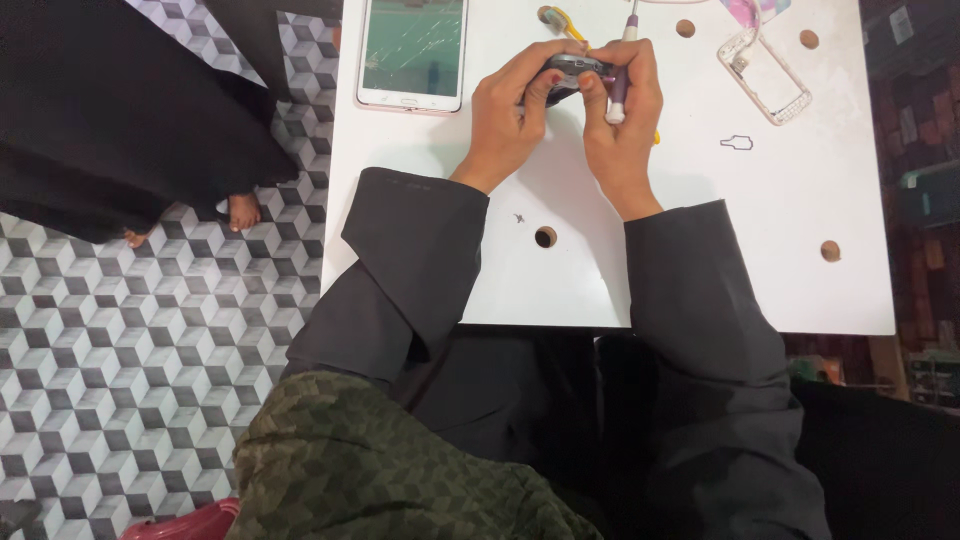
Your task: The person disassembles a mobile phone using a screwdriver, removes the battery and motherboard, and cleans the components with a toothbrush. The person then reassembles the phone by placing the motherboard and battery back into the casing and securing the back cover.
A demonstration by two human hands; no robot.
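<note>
Near the white table's [700, 280] far edge, my left hand [512, 115] grips a small dark gadget [572, 72] while my right hand [625, 120] clasps a purple-handled screwdriver [620, 85]

Even, soft light falls from above, and the white surface [700, 260] is bright, close to washed out. The hands [565, 110] cast only faint, short shadows on it. The cracked phone screen [413, 45] shows a dull sheen. Dark clothing loses detail in near-black. The right edge is dim. Focus is fair, with slight softness throughout.
</note>
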